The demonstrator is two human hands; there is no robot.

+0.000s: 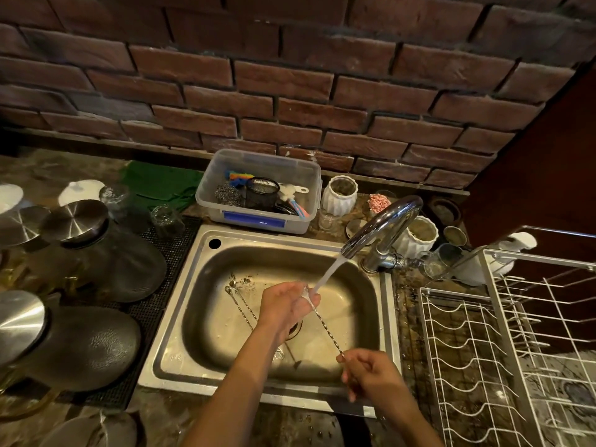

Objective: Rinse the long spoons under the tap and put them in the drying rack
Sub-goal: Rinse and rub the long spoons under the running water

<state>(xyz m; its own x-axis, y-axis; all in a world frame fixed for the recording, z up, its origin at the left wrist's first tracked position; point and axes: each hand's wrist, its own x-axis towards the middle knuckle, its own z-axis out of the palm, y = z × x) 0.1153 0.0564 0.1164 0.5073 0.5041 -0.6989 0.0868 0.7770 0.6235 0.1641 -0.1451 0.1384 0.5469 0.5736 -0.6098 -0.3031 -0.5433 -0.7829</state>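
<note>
two bare forearms in view, no sleeves reaching the wrists. left hand (288, 304) and right hand (371, 371) ungloved; no rings or watch visible.

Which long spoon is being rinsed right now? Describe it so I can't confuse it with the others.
Start at the steel sink. The twisted spoon being rinsed is raised above the basin, between both hands, its bowl end under the tap's stream. The other spoons lie flat on the sink floor, untouched.

It was a kitchen: a steel sink (274, 250) with a tap (383, 224), a drying rack (503, 350), and a brick wall (258, 75) behind.
</note>
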